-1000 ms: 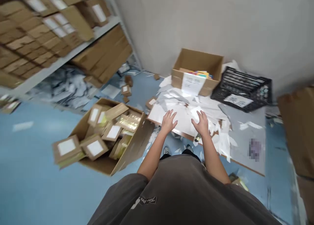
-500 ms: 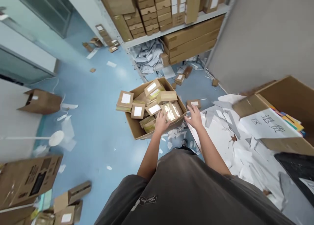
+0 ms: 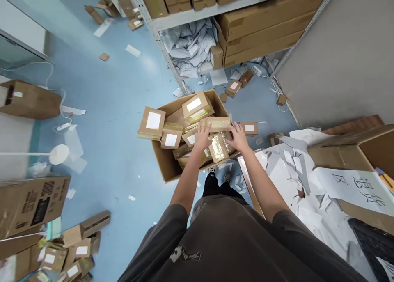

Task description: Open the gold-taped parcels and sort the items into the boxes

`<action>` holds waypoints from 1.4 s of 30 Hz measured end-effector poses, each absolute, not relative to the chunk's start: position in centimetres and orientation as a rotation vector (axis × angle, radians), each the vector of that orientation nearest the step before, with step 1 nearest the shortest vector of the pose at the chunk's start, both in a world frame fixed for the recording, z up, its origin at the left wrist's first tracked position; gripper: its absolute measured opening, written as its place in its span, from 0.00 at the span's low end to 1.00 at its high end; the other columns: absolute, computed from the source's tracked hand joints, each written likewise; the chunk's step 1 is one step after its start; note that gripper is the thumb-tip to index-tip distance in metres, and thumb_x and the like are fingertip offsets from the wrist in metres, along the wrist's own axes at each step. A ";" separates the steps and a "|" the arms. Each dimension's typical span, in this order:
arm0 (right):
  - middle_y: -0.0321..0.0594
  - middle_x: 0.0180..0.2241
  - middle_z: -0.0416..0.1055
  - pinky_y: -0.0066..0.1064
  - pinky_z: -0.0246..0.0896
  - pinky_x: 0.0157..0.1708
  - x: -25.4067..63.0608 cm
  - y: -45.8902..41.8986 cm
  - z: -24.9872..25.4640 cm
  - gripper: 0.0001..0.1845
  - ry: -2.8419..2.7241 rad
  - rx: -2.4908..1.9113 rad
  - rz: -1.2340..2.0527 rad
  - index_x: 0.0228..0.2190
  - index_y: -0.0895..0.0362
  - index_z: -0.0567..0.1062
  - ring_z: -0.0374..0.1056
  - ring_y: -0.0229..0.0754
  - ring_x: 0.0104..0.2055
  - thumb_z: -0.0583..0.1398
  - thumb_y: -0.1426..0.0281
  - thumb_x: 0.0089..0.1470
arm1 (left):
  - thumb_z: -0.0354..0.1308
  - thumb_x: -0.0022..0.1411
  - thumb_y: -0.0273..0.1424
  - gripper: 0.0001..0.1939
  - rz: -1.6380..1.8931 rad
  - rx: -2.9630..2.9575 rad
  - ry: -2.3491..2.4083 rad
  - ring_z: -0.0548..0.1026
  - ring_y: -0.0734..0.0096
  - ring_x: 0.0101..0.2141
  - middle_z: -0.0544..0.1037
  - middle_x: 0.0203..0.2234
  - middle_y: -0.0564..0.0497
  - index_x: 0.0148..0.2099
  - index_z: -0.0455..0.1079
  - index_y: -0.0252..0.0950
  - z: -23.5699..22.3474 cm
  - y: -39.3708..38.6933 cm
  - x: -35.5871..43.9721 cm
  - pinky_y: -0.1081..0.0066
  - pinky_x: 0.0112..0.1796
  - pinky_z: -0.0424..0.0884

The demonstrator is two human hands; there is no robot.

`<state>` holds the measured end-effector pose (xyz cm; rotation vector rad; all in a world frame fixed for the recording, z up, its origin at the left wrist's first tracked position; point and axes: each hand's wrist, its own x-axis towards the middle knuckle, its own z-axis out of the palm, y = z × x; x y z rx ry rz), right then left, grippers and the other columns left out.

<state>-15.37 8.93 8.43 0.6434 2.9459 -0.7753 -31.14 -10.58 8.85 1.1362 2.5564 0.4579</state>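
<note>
A large open carton [image 3: 160,161] full of small cardboard boxes stands on the floor before me. My left hand [image 3: 202,138] reaches into it with fingers spread, touching the left end of a slim cardboard box [image 3: 219,122]. At that box's other end is my right hand [image 3: 239,138], fingers apart and fingertips by its edge. Just below, between my thumbs, lies a box wrapped in shiny tape [image 3: 218,147]. A labelled box [image 3: 197,106] rests behind, and another labelled box [image 3: 152,124] overhangs the carton's left rim. No box appears lifted.
Metal shelving [image 3: 184,20] with boxes and grey mailers [image 3: 192,48] stands ahead. To my right, white wrapping [image 3: 278,163] is heaped beside a big carton bearing a handwritten sheet [image 3: 353,189]. Boxes [image 3: 81,249] pile up at lower left. Paper scraps [image 3: 132,51] litter the blue floor.
My right hand has moved in from beside the carton's right rim to the slim box's right end. My left hand has reached farther forward, to its left end. The view has shifted.
</note>
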 end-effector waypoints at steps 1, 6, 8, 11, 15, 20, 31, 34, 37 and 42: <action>0.48 0.77 0.39 0.61 0.50 0.69 -16.4 9.3 7.5 0.54 2.912 0.661 -0.776 0.74 0.50 0.54 0.39 0.67 0.77 0.70 0.63 0.53 | 0.74 0.57 0.38 0.53 0.444 1.156 2.535 0.37 0.33 0.75 0.39 0.78 0.41 0.78 0.52 0.43 7.8 -9.4 -32.3 0.37 0.66 0.59; 0.49 0.77 0.39 0.62 0.48 0.70 -21.0 10.7 2.9 0.57 2.793 0.702 -0.785 0.74 0.52 0.52 0.37 0.68 0.77 0.71 0.64 0.51 | 0.76 0.53 0.37 0.59 0.433 1.200 2.446 0.39 0.28 0.74 0.40 0.78 0.39 0.79 0.48 0.40 2.5 -4.8 -36.9 0.35 0.67 0.58; 0.48 0.78 0.36 0.64 0.47 0.70 -22.4 11.1 1.6 0.60 2.775 0.697 -0.787 0.75 0.49 0.50 0.36 0.69 0.77 0.72 0.63 0.50 | 0.76 0.53 0.36 0.61 0.450 1.179 2.422 0.43 0.28 0.74 0.45 0.77 0.36 0.79 0.45 0.37 1.2 -4.6 -38.2 0.38 0.68 0.56; 0.45 0.78 0.29 0.65 0.45 0.70 -24.5 11.0 0.9 0.65 2.764 0.639 -0.795 0.76 0.46 0.46 0.33 0.71 0.77 0.74 0.61 0.47 | 0.75 0.52 0.32 0.62 0.490 1.210 2.370 0.51 0.33 0.72 0.52 0.75 0.33 0.79 0.42 0.33 0.6 -6.2 -39.9 0.44 0.70 0.55; 0.45 0.78 0.23 0.66 0.46 0.69 -27.5 9.9 1.2 0.69 2.791 0.524 -0.795 0.76 0.46 0.45 0.26 0.74 0.77 0.76 0.65 0.44 | 0.75 0.50 0.28 0.62 0.581 1.179 2.370 0.57 0.40 0.71 0.57 0.72 0.35 0.78 0.43 0.35 1.5 -9.7 -41.6 0.50 0.70 0.59; 0.50 0.78 0.30 0.67 0.47 0.67 -29.8 8.1 2.4 0.69 2.818 0.521 -0.760 0.76 0.46 0.48 0.28 0.77 0.76 0.77 0.65 0.42 | 0.73 0.53 0.29 0.58 0.604 1.111 2.336 0.62 0.43 0.68 0.57 0.72 0.37 0.77 0.45 0.38 2.9 -12.1 -42.3 0.54 0.64 0.69; 0.51 0.75 0.42 0.66 0.48 0.68 -20.1 7.6 12.5 0.63 2.960 0.765 -0.681 0.75 0.47 0.49 0.42 0.73 0.72 0.74 0.63 0.47 | 0.67 0.56 0.26 0.54 0.629 1.529 2.320 0.59 0.44 0.71 0.61 0.70 0.40 0.79 0.43 0.42 11.9 -10.3 -37.2 0.51 0.70 0.59; 0.52 0.73 0.45 0.67 0.49 0.67 -14.5 8.2 13.8 0.61 2.958 0.993 -0.631 0.75 0.47 0.52 0.43 0.74 0.71 0.73 0.64 0.47 | 0.68 0.54 0.25 0.56 0.629 1.708 2.189 0.60 0.46 0.70 0.62 0.70 0.41 0.78 0.44 0.42 13.3 -7.0 -34.1 0.53 0.70 0.60; 0.53 0.72 0.48 0.69 0.46 0.67 -7.3 8.5 14.3 0.58 2.939 1.261 -0.570 0.74 0.49 0.55 0.44 0.74 0.70 0.71 0.65 0.46 | 0.69 0.54 0.27 0.55 0.599 1.858 2.017 0.62 0.47 0.69 0.62 0.70 0.42 0.78 0.47 0.43 13.8 -3.1 -29.3 0.55 0.68 0.64; 0.57 0.69 0.52 0.66 0.52 0.65 7.4 6.6 14.0 0.56 2.801 1.718 -0.485 0.71 0.54 0.61 0.49 0.73 0.68 0.71 0.69 0.42 | 0.70 0.54 0.27 0.54 0.513 2.081 1.662 0.62 0.49 0.69 0.61 0.71 0.41 0.78 0.48 0.42 13.1 2.6 -17.1 0.56 0.68 0.63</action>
